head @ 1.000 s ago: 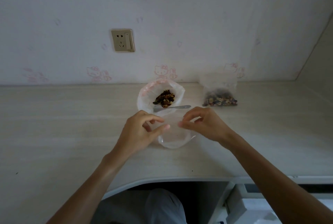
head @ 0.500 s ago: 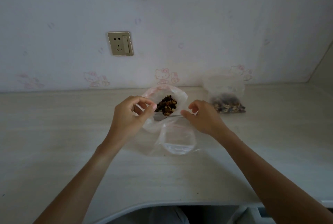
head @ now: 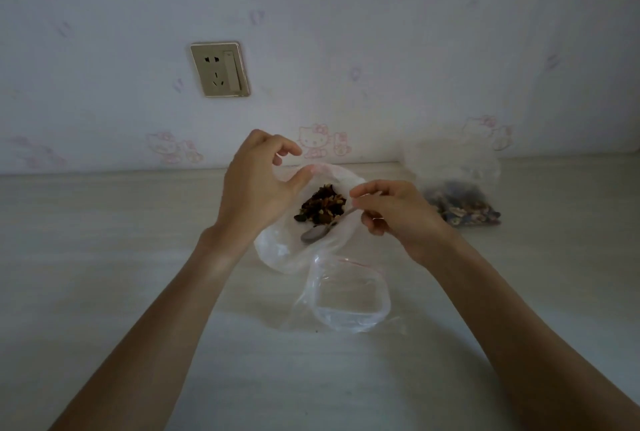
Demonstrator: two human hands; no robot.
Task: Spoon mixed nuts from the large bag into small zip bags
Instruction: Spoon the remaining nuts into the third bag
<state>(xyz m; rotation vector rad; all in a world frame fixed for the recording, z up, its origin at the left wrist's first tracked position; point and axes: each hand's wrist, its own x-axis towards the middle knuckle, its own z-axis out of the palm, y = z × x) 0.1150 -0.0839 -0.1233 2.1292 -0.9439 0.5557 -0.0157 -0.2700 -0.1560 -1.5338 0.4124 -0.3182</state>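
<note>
- Head view, progress: one small zip bag [head: 462,196] with mixed nuts in its bottom stands at the rear right of the counter [head: 104,257], so at least one portion appears done. A second, empty zip bag [head: 348,295] lies near the front, its red-edged mouth open and nothing inside; filling it is judged to be what remains.
- Head view, source: the large bag [head: 284,250] sits mid-counter, just behind the empty one, its mouth spread and the nuts [head: 322,205] exposed.
- Head view, left grip: the left hand [head: 256,191] holds the far-left rim of the large bag with its thumb, fingers curled above it, keeping the mouth open.
- Head view, right grip: the right hand [head: 398,215] pinches the handle of the spoon [head: 320,231] between thumb and fingertips.
- Head view, orientation: the spoon's long axis runs diagonally, handle up and right into the hand, bowl down and left at the near edge of the nuts. No load shows in the bowl, so the scoop is judged not yet made.
</note>
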